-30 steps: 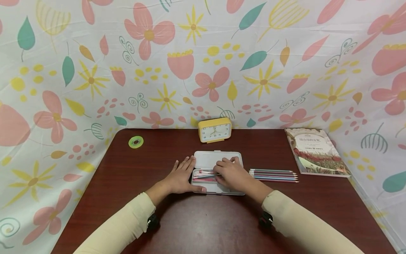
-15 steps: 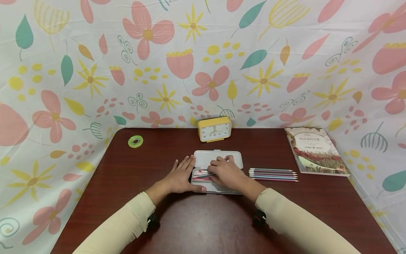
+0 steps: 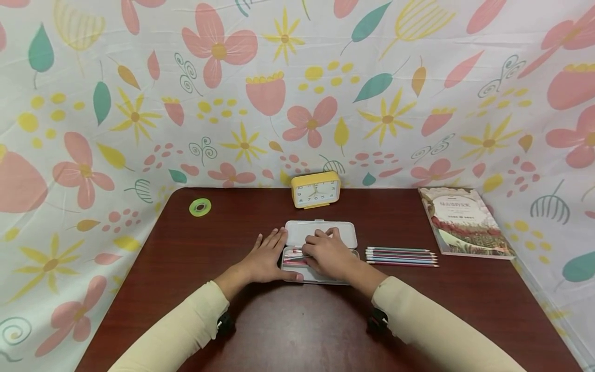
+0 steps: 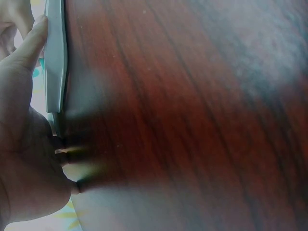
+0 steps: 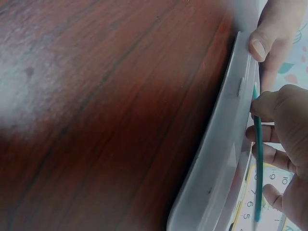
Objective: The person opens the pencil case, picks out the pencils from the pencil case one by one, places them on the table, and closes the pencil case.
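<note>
An open white pencil case (image 3: 321, 233) lies on the table, its lid folded back. Several pencils or pens (image 3: 294, 253), red and white among them, lie in its left part, partly covered. My left hand (image 3: 265, 258) is spread at the case's left end, fingers straight, with the thumb along the front rim. My right hand (image 3: 329, 254) is over the case's middle. In the right wrist view, my right hand (image 5: 293, 125) pinches a green pencil (image 5: 259, 163) between thumb and fingers, just above the case rim. Most of this pencil is hidden in the head view.
Several pencils (image 3: 402, 257) lie in a row right of the case. A yellow alarm clock (image 3: 316, 190) stands behind it. At the right back is a book (image 3: 465, 222); a green tape roll (image 3: 200, 207) lies at the left. Floral cloth (image 3: 297, 103) hangs behind the table (image 3: 297, 325).
My right hand has moved left over the case with the green pencil, coming nearer the pencils inside. My left hand has stayed where it was.
</note>
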The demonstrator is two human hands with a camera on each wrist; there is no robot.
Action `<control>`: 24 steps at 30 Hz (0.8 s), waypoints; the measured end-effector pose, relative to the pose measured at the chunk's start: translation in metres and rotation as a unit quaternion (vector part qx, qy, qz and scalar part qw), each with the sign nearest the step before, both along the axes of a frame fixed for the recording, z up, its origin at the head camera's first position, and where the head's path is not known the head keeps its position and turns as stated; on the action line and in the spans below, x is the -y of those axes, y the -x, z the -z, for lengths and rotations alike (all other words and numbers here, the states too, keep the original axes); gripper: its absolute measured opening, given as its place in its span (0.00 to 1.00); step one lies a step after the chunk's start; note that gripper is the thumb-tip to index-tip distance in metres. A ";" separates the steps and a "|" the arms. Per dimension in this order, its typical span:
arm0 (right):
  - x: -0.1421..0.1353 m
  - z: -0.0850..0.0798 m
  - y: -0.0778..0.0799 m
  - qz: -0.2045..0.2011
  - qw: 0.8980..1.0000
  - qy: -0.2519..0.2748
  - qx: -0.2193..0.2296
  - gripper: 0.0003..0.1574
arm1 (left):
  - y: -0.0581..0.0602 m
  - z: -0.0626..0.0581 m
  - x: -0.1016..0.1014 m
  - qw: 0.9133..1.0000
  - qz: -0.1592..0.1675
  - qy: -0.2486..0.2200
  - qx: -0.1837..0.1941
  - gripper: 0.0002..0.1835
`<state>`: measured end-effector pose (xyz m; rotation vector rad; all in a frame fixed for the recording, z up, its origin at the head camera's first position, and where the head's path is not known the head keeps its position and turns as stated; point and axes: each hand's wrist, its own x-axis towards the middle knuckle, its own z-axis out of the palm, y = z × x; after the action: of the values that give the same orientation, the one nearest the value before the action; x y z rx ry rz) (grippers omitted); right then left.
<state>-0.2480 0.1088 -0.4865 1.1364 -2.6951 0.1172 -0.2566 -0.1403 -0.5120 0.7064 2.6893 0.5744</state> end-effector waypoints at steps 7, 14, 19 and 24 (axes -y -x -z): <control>-0.010 -0.003 -0.002 0.001 1.000 0.020 -0.020 0.04 | -0.003 -0.008 -0.002 1.000 -0.001 0.011 0.003 0.79; -0.026 -0.006 -0.004 0.004 0.999 0.038 -0.031 0.03 | -0.004 -0.012 -0.003 1.000 0.000 0.022 0.006 0.76; -0.040 -0.007 -0.005 0.011 0.998 0.059 -0.034 0.03 | -0.004 -0.011 -0.004 0.999 -0.003 0.032 0.004 0.74; -0.057 -0.007 -0.007 0.015 0.995 0.085 -0.042 0.06 | -0.005 -0.009 -0.004 1.000 -0.004 0.028 0.003 0.75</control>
<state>-0.2411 0.1659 -0.4791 1.0274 -2.5721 0.2811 -0.2520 -0.1365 -0.5026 0.6777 2.6938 0.4998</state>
